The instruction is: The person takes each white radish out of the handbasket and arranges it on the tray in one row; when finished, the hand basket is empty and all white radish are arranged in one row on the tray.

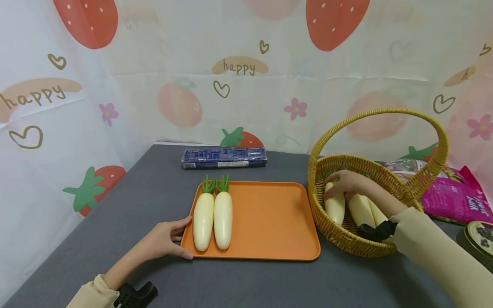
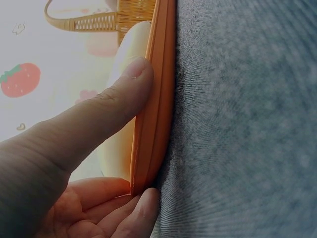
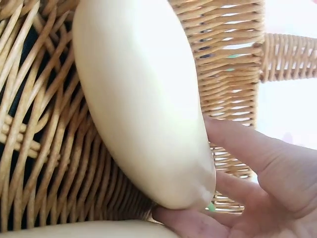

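Observation:
On the left half of an orange tray (image 1: 269, 218) two white radishes with green tops lie side by side, one radish (image 1: 203, 222) nearest the rim and the other radish (image 1: 223, 220) beside it. My left hand (image 1: 165, 240) holds the tray's near left corner, thumb along the front rim and fingers at the left side. Inside the wicker basket (image 1: 321, 226), my right hand (image 1: 352, 184) grips a white radish (image 3: 143, 99) near its leafy end, thumb on one side and fingers on the other. More radishes (image 1: 361, 211) lie beside it in the basket, partly hidden by my wrist.
A long blue package (image 1: 224, 158) lies behind the tray. The basket's tall handle (image 1: 379, 111) arches over my right hand. To the basket's right are a pink bag (image 1: 454, 196) and a round tin (image 1: 479, 239). Grey cloth (image 1: 269, 282) covers the table, before a printed curtain (image 1: 138, 64).

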